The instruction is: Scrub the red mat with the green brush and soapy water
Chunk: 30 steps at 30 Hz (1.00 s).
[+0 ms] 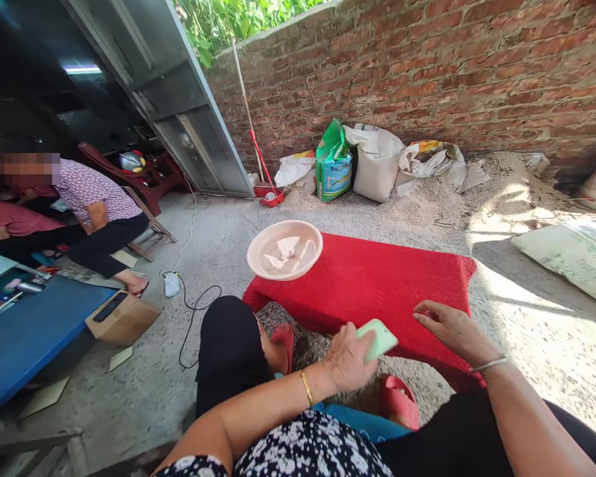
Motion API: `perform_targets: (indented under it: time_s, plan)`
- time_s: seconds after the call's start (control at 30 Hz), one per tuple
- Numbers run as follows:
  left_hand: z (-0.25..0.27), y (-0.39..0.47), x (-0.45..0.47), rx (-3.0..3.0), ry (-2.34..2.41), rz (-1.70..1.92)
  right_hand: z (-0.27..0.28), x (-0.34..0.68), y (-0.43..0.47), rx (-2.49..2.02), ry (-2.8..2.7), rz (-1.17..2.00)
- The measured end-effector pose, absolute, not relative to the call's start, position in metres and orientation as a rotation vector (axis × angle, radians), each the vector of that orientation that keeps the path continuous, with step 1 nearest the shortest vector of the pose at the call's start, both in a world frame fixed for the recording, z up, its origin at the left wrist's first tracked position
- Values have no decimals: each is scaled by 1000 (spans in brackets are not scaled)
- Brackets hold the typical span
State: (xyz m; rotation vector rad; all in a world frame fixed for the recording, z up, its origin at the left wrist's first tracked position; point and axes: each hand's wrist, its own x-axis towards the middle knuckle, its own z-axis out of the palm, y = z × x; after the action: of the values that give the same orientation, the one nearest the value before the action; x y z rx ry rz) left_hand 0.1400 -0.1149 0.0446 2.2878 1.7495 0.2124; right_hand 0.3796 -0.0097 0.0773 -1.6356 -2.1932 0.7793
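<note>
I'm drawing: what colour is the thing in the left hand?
The thing is pale green, clearest in head view.

The basin (284, 273) and right hand (454, 334) flank free room above the red cloth (382, 271).

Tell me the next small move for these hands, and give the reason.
I'd probably bring the right hand in to steady the free end of the pale green object. The left hand alone grips it near the edge of the red cloth, while the right appears empty, its fingers apart from the object.
</note>
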Motion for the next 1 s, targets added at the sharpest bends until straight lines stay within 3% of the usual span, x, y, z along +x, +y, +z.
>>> perform_targets:
  time_s: [0.1, 0.3, 0.43, 0.77, 1.0]
  plan:
    - [52, -116, 139, 2293, 1690, 249, 74, 380, -9, -1636, -2211, 771]
    - [61, -81, 53, 1852, 2397, 246, 74, 384, -11, -1629, -2246, 715]
    - [57, -68, 46, 1718, 2508, 166, 77, 386, -12, -1636, -2262, 698]
    - [57, -106, 159, 2254, 1520, 238, 73, 383, -11, -1640, -2288, 684]
    - [69, -66, 70, 1883, 2317, 253, 83, 388, -18, -1677, -2311, 676]
